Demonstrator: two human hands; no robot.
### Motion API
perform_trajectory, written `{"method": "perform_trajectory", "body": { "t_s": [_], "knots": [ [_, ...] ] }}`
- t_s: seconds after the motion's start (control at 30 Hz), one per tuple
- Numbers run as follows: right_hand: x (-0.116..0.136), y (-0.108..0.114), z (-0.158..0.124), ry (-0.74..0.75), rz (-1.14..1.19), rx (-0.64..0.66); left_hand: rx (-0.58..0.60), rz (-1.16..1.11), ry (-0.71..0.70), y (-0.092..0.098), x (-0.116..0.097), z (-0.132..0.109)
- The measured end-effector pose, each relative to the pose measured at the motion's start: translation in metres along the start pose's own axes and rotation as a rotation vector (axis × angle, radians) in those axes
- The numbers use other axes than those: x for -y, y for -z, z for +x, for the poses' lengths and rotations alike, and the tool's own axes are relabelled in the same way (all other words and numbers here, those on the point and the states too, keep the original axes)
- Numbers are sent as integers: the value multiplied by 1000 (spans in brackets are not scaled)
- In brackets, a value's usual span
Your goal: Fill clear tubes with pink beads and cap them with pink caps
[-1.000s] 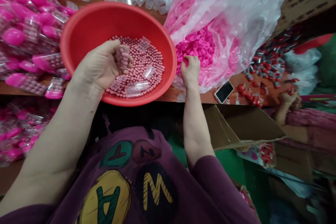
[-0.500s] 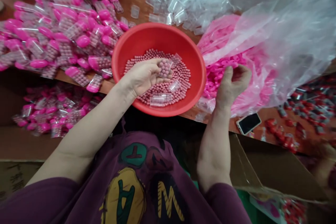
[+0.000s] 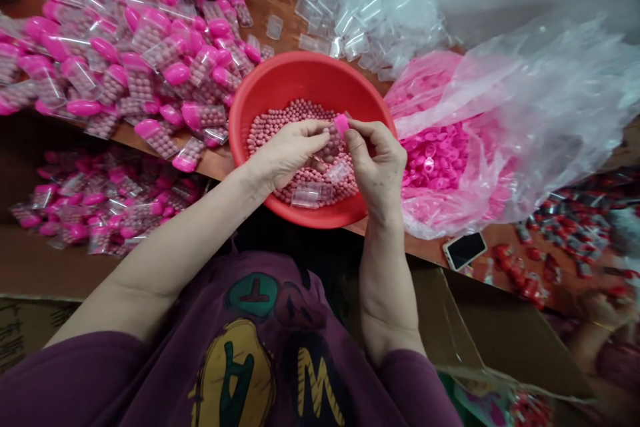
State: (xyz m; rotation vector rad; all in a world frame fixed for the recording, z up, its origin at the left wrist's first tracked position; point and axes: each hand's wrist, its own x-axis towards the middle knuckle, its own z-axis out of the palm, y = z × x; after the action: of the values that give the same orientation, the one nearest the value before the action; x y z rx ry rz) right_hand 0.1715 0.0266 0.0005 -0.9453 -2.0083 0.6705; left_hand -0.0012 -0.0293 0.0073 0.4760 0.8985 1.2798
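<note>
A red bowl (image 3: 280, 83) of small pink beads (image 3: 280, 123) sits at the table's near edge. Over it, my left hand (image 3: 287, 153) is closed around a clear little container filled with beads (image 3: 331, 144). My right hand (image 3: 380, 163) pinches a pink cap (image 3: 341, 125) against the top of that container. A few empty clear containers (image 3: 306, 195) lie on the beads in the bowl.
Filled pink-capped containers (image 3: 135, 73) are heaped left of the bowl, with more on a lower surface (image 3: 100, 207). Empty clear containers (image 3: 360, 7) pile behind. A plastic bag of pink caps (image 3: 440, 153) lies right, with a phone (image 3: 465, 250), red items (image 3: 565, 233) and an open carton (image 3: 500, 340).
My right hand left the bag of caps and came over the bowl with a pink cap, meeting the filled container in my left hand. The view shifted left.
</note>
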Motion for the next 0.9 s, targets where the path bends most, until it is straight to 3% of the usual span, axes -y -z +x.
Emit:
{"method": "perform_trajectory", "body": {
  "t_s": [0.2, 0.47, 0.73, 0.9],
  "knots": [
    [4, 7, -5, -5, 24, 50, -21, 63, 11, -1, 1, -2],
    [7, 17, -6, -13, 36, 89, 17, 177, -99, -2, 3, -2],
    [6, -1, -7, 90, -14, 72, -56, 276, -176, -1, 7, 2],
    [4, 8, -10, 67, 39, 142, -65, 260, -206, -2, 4, 1]
  ]
}}
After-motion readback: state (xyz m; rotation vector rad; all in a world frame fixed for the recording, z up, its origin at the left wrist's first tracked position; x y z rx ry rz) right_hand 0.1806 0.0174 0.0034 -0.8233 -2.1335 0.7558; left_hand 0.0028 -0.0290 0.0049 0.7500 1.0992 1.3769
